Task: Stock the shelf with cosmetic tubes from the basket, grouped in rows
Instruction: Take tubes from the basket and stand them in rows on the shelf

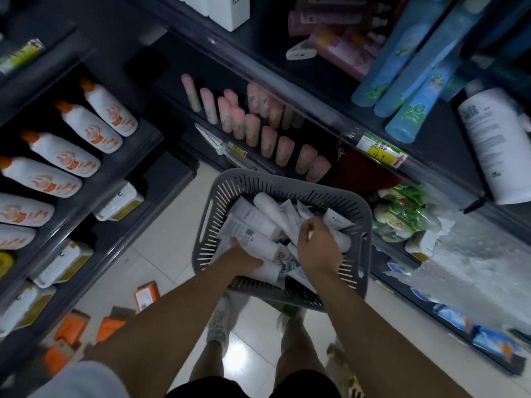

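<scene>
A grey slotted basket (pixel 227 188) hangs in front of me, filled with several white cosmetic tubes (pixel 253 222). Both my hands reach into it. My left hand (pixel 244 258) grips a white tube at the basket's near left side. My right hand (pixel 317 245) has its fingers curled round white tubes in the middle of the pile. On the dark shelf (pixel 290 90) straight ahead, pink tubes (pixel 253 130) stand in rows.
White bottles with orange caps (pixel 83 124) fill the left shelves. Blue bottles (pixel 408 70) and a white bottle (pixel 494 142) stand on the upper right shelf. Green packets (pixel 402 214) lie lower right. Orange boxes (pixel 71 328) lie scattered on the tiled floor.
</scene>
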Action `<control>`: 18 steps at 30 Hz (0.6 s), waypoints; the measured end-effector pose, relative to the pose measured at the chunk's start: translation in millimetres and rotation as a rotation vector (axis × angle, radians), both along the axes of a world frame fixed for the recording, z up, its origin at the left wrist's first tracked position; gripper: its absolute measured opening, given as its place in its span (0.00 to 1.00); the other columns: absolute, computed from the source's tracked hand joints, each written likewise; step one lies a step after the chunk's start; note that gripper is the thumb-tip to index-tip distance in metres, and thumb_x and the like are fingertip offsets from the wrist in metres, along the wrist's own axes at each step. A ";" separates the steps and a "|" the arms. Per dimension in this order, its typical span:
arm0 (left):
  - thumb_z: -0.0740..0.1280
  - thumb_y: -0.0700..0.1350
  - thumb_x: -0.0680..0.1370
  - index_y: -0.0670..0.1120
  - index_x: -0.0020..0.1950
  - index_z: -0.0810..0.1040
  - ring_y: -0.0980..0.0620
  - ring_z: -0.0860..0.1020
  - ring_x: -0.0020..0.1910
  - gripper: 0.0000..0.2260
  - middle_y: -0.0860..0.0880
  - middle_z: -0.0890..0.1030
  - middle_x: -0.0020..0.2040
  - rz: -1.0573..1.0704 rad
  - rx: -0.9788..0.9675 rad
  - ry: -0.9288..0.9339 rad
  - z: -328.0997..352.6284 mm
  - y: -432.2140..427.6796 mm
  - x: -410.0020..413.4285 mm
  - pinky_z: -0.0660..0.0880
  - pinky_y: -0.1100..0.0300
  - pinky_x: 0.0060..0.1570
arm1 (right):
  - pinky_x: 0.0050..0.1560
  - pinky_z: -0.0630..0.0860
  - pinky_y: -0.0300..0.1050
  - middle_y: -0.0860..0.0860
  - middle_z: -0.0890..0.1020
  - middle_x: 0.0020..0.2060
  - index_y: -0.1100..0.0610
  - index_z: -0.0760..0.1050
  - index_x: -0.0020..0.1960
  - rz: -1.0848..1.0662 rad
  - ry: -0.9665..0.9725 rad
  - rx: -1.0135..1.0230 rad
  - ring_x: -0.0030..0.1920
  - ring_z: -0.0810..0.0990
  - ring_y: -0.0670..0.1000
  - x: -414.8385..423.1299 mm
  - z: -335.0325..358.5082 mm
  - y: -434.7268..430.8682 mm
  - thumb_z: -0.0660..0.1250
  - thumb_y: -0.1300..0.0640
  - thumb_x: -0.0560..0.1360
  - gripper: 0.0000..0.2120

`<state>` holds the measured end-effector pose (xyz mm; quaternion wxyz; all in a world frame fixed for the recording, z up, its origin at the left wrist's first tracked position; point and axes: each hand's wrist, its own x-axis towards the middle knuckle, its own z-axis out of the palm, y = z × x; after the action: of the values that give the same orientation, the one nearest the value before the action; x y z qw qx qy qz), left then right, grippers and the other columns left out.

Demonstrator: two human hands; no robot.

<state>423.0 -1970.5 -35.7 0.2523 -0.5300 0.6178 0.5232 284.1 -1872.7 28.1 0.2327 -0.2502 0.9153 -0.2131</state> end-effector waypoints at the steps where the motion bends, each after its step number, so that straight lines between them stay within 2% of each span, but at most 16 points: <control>1: 0.71 0.55 0.74 0.40 0.76 0.32 0.44 0.67 0.70 0.52 0.43 0.61 0.75 0.116 0.023 0.003 -3.3 3.5 -0.3 0.66 0.57 0.66 | 0.38 0.70 0.45 0.56 0.81 0.47 0.59 0.73 0.53 0.028 -0.016 -0.036 0.44 0.80 0.58 5.0 1.1 0.9 0.57 0.55 0.81 0.09; 5: 0.75 0.58 0.69 0.46 0.75 0.28 0.39 0.63 0.72 0.59 0.39 0.56 0.77 0.548 0.115 -0.059 -13.9 2.8 -15.5 0.65 0.46 0.69 | 0.40 0.79 0.53 0.54 0.82 0.40 0.58 0.74 0.49 0.083 -0.055 -0.071 0.39 0.80 0.55 19.0 -7.7 5.5 0.59 0.54 0.80 0.09; 8: 0.76 0.57 0.68 0.46 0.74 0.25 0.39 0.60 0.73 0.61 0.39 0.51 0.77 0.594 0.111 -0.045 -23.3 4.9 -19.3 0.63 0.45 0.70 | 0.42 0.78 0.53 0.54 0.81 0.37 0.59 0.73 0.43 0.087 -0.066 -0.032 0.38 0.80 0.53 21.1 -21.4 14.4 0.60 0.53 0.79 0.11; 11: 0.81 0.56 0.61 0.47 0.76 0.31 0.39 0.66 0.69 0.65 0.40 0.60 0.74 0.715 0.169 -0.024 -36.4 2.6 -7.7 0.69 0.45 0.66 | 0.43 0.77 0.51 0.54 0.81 0.37 0.57 0.72 0.40 0.049 -0.089 0.018 0.40 0.80 0.55 21.2 -34.6 24.1 0.61 0.52 0.79 0.12; 13: 0.85 0.54 0.54 0.49 0.77 0.44 0.39 0.73 0.63 0.65 0.39 0.68 0.69 0.794 0.296 0.015 -35.7 -6.1 0.9 0.77 0.40 0.55 | 0.44 0.77 0.50 0.56 0.82 0.39 0.59 0.74 0.43 0.046 -0.106 0.072 0.42 0.80 0.56 21.2 -40.9 26.7 0.60 0.51 0.79 0.13; 14: 0.85 0.52 0.53 0.48 0.76 0.53 0.40 0.76 0.60 0.61 0.39 0.72 0.66 0.789 0.363 0.031 -41.1 -9.3 6.3 0.80 0.40 0.48 | 0.43 0.76 0.49 0.56 0.82 0.40 0.60 0.75 0.44 0.046 -0.115 0.088 0.43 0.80 0.56 21.1 -42.8 27.3 0.60 0.51 0.80 0.13; 16: 0.82 0.47 0.61 0.42 0.69 0.66 0.40 0.79 0.54 0.42 0.38 0.77 0.59 0.759 0.436 0.041 -29.6 -11.1 10.2 0.81 0.45 0.40 | 0.42 0.73 0.45 0.56 0.83 0.42 0.61 0.76 0.46 0.031 -0.126 0.099 0.44 0.80 0.55 21.8 -44.3 26.7 0.60 0.53 0.80 0.12; 18: 0.75 0.43 0.71 0.39 0.64 0.71 0.41 0.79 0.50 0.25 0.38 0.79 0.55 0.730 0.469 0.041 -18.0 -11.8 10.8 0.80 0.46 0.46 | 0.41 0.70 0.42 0.57 0.83 0.43 0.62 0.76 0.48 0.014 -0.131 0.102 0.44 0.80 0.55 23.7 -42.5 23.4 0.60 0.53 0.80 0.13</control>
<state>433.8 -1982.4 -53.8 0.1519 -0.6317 0.2589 0.7147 307.9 -1849.2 -14.4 0.3060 -0.2300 0.9061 -0.1803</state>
